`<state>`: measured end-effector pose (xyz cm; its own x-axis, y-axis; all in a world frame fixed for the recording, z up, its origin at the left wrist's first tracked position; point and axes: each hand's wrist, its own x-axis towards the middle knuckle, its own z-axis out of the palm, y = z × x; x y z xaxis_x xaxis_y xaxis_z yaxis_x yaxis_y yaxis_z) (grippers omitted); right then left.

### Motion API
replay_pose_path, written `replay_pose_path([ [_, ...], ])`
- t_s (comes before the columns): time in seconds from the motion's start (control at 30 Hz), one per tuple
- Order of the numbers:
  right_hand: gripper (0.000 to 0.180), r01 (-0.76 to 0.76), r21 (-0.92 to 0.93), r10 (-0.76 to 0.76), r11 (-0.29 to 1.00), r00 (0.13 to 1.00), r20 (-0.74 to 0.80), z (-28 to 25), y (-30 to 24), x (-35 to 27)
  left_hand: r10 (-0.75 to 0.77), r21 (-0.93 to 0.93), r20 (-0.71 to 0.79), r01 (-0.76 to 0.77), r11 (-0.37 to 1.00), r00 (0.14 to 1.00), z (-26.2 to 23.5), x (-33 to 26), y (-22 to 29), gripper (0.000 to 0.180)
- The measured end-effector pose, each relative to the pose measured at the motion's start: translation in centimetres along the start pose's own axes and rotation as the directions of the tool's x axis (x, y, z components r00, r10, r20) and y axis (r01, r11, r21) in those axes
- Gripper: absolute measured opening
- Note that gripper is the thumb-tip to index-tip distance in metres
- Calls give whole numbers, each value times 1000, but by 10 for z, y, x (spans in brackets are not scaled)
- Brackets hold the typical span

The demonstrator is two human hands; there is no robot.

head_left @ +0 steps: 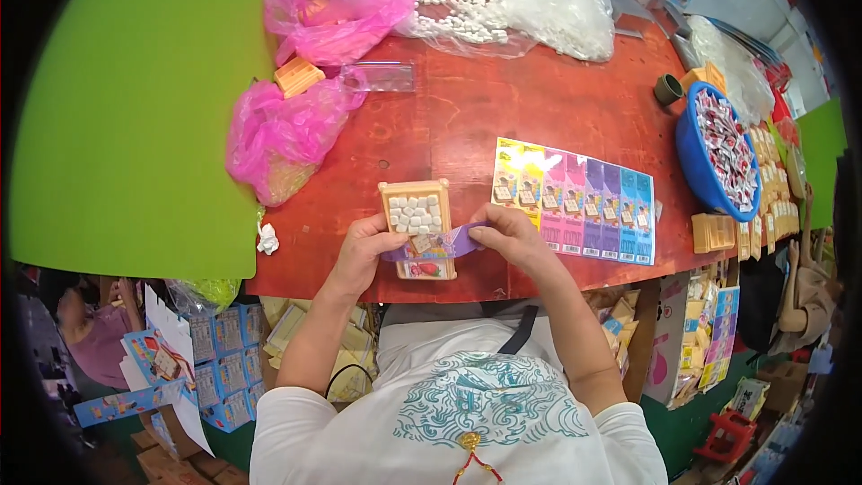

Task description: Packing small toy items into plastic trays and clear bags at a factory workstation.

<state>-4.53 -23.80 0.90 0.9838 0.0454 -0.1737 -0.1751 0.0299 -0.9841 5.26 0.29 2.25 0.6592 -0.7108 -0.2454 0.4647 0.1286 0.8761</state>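
A small tan plastic tray (391, 189) lies lengthwise in front of me at the table's near edge. White, pillow-like pieces (415, 214) fill its upper part, and a red item (426, 269) shows in its lower end. My left hand (361, 256) grips the tray's left side, thumb on top. Across the tray's middle runs a purple printed label strip (456, 241). Its right end is pinched between the thumb and fingers of my right hand (508, 235), raised off the tray. To the right lies a sheet of coloured label strips (575, 200), yellow through blue.
Pink plastic bags (283, 130) lie at the left, with a tan tray (298, 77) between them. Clear bags of white pieces (503, 0) cover the back. A blue basin of small packets (691, 153) and several tan trays (714, 233) stand right. A green board (135, 117) borders the left.
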Motion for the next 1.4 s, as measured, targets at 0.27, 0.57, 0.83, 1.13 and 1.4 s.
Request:
replay_pose_path([
  [0.27,21,162,209,-202,965,961,190,22,21,18,-12,-66,150,22,998,989,5,0,-11,37],
  [0.57,29,200,282,-225,938,973,57,37,3,11,-3,-39,161,10,999,987,2,4,-19,37],
  [0.83,13,106,254,-123,961,991,51,39,6,8,13,-10,136,-11,1000,991,9,4,-13,36],
  [1.13,19,142,21,-140,990,986,-89,50,-3,-11,47,23,98,-50,998,994,5,10,-15,32],
  [1.4,15,169,-197,-249,966,816,-522,35,3,-3,760,921,-9,-290,259,650,42,5,2,44],
])
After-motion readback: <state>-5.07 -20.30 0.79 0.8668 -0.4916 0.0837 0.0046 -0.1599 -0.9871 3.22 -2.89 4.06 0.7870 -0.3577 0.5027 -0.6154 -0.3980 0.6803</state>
